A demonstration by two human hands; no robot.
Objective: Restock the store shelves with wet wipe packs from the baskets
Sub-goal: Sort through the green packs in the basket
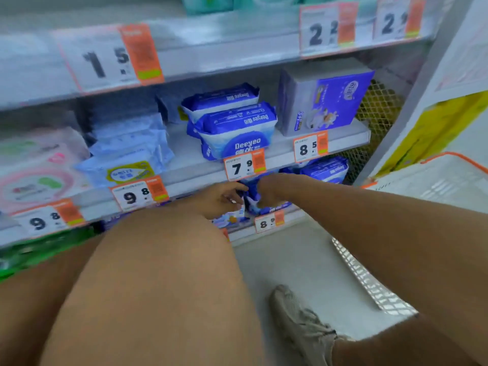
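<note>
Both my left hand [224, 200] and right hand [266, 194] grip a soft blue wipe pack [254, 204]; hasty pushing could topple neighbouring packs off the low shelf [290, 216].

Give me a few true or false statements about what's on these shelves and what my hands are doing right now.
1. Both hands reach to the low shelf under the 7.9 price tag. True.
2. The stacked blue Deeyeo wet wipe packs lie on the floor. False: they sit on the middle shelf.
3. The purple and grey box stands right of those packs. True.
4. The left hand rests on the white plastic basket. False: it is at the blue pack, with the right hand.
</note>
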